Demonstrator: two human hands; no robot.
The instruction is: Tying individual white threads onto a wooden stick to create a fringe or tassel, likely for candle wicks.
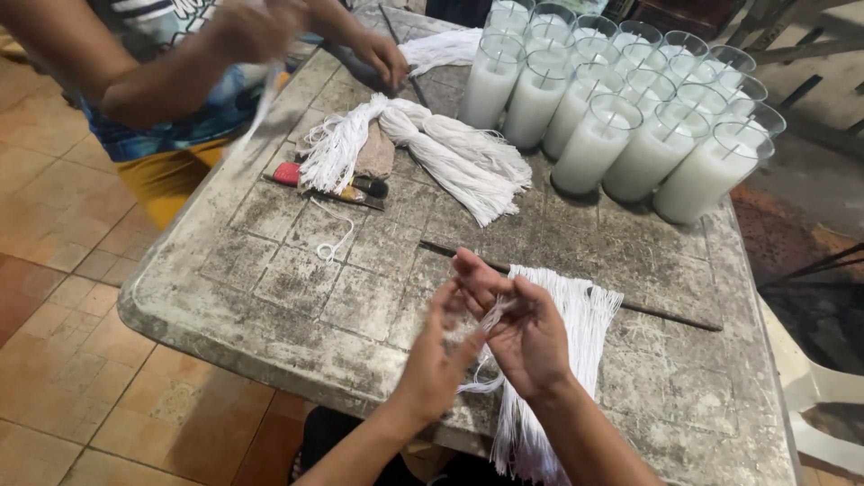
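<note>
Here the left hand point(441, 346) and right hand point(526, 333) meet over the desk point(297, 288), fingers point(477, 270) pinching a few white strings point(493, 315). The string bundle point(567, 360) lies beneath them at the near edge, long axis running twelve to six o'clock, loose ends hanging over at six.

Both hands point(486, 333) pinch white wick strings point(576, 315).

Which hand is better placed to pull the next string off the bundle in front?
Probably the right hand: it lies directly over the white string bundle and pinches a few strands. The left hand is beside it, off the bundle.
</note>
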